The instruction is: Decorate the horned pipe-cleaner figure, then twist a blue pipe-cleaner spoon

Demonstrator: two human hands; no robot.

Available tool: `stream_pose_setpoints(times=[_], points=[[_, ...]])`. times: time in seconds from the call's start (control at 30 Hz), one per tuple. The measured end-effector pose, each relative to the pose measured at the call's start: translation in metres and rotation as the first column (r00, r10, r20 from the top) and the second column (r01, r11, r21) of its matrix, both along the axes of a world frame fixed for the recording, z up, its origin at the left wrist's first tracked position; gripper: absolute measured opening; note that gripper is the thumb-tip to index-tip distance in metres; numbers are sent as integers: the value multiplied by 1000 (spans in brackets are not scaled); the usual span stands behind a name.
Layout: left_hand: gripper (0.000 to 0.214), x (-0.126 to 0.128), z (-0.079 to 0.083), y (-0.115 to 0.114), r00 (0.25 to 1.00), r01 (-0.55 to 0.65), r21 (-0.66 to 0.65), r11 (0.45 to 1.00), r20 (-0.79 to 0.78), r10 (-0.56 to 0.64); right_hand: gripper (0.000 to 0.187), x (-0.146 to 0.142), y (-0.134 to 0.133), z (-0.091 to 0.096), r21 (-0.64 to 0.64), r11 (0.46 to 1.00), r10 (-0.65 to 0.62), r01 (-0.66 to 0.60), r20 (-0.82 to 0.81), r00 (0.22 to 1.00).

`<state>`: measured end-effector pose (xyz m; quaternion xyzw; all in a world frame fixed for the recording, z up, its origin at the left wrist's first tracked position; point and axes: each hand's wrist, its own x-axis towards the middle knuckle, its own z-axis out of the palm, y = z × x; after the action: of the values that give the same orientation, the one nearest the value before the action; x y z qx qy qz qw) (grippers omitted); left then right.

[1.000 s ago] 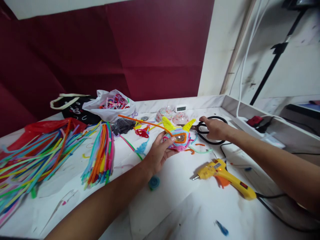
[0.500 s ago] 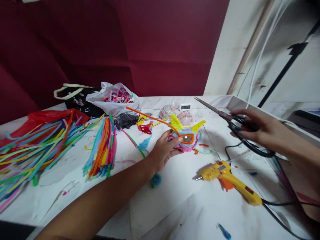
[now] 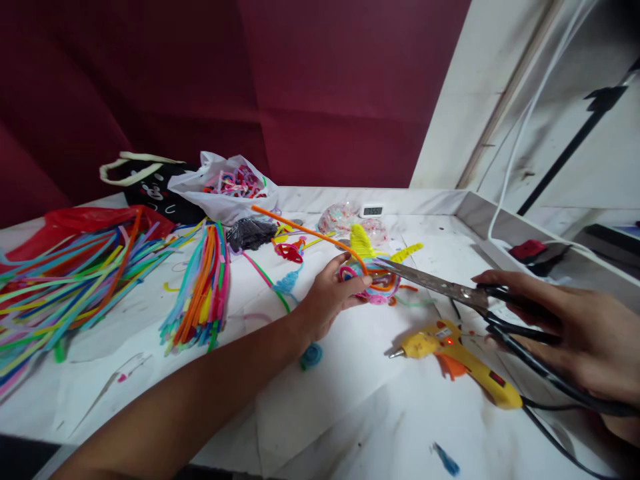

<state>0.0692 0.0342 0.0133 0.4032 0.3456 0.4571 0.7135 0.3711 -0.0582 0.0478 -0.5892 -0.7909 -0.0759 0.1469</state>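
My left hand [image 3: 330, 297] is closed around a colourful pipe-cleaner craft [image 3: 379, 297] with two yellow points on top and an orange-framed window on its front. A long orange pipe cleaner [image 3: 305, 230] runs out from the craft toward the upper left. In my right hand [image 3: 570, 327] are black-handled scissors [image 3: 430, 280]. Their blades lie across the front of the craft near the orange frame; whether they touch it I cannot tell. Below the blades a yellow glue gun [image 3: 450, 353] lies on the table, its small red light lit.
Bundled pipe cleaners [image 3: 203, 287] and a larger loose pile [image 3: 75, 287] cover the left side. At the back stand a white bag [image 3: 225, 207] of pipe-cleaner pieces, a black bag [image 3: 155, 193] and a small digital clock [image 3: 371, 211]. The glue gun's cord [image 3: 560, 443] trails right.
My right hand has brought the scissors down, so the blades now reach the craft's front. My left hand still holds the craft, which has tilted slightly. The camera view has shifted a little.
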Motion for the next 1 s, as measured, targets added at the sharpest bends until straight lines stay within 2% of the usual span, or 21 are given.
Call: stream_pose_setpoints(times=[0.1, 0.27, 0.53, 0.8, 1.0], points=[[71, 0, 2, -2, 999, 5, 20, 1000, -44, -5, 52, -1, -3, 5, -80, 996, 33, -32, 8, 999], [72, 0, 2, -3, 996, 12, 52, 999, -92, -7, 57, -2, -3, 6, -80, 997, 13, -10, 33, 999], [73, 1, -2, -3, 989, -40, 72, 997, -140, 50, 57, 2, -3, 1, -59, 996, 73, -70, 65, 995], [71, 2, -4, -1, 986, -39, 84, 996, -160, 52, 59, 6, 0, -2, -31, 996, 93, -90, 115, 989], [69, 1, -3, -1, 985, -24, 70, 997, -167, 35, 61, 14, 4, -3, 67, 982, 159, -177, 218, 963]])
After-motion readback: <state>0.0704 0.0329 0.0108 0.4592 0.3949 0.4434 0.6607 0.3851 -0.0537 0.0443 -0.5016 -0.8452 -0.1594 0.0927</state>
